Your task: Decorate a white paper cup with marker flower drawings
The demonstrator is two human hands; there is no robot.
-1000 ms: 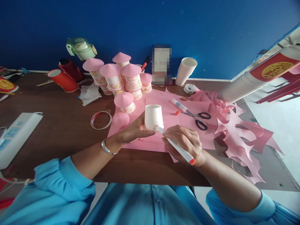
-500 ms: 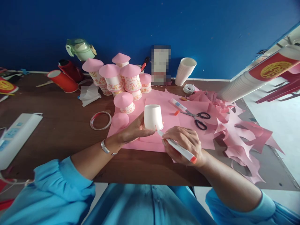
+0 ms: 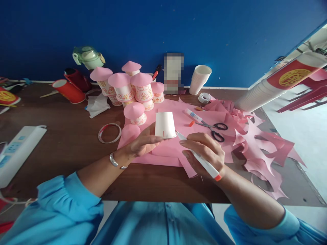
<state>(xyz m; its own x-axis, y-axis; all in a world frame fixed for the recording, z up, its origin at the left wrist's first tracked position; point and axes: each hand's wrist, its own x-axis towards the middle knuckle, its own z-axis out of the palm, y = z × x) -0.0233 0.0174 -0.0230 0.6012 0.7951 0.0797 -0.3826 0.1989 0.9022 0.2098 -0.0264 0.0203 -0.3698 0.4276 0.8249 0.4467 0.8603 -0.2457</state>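
Observation:
A white paper cup [image 3: 165, 124], turned upside down, is held by my left hand [image 3: 143, 141] from its left side and below. One short red-orange line shows near the cup's lower rim. My right hand [image 3: 206, 151] grips a white marker [image 3: 201, 160] with an orange end, its tip close to the cup's right lower edge; whether the tip touches cannot be made out. Beneath both hands lies pink paper [image 3: 166, 149]. Behind the cup, to the left, stand several decorated paper-cup towers [image 3: 142, 90] with pink cone roofs and red-orange drawings.
Scissors [image 3: 213, 129], a glue tube [image 3: 193, 115] and an orange cap [image 3: 191, 124] lie right of the cup. Pink scraps [image 3: 263, 143] cover the right side. A tape roll [image 3: 109, 133] and a power strip [image 3: 19, 149] are left. Stacked cups [image 3: 200, 80] stand by the blue wall.
My right hand has drawn the marker tip away from the red-orange line to the right. The cup has turned or tilted a little, and the line now shows further left.

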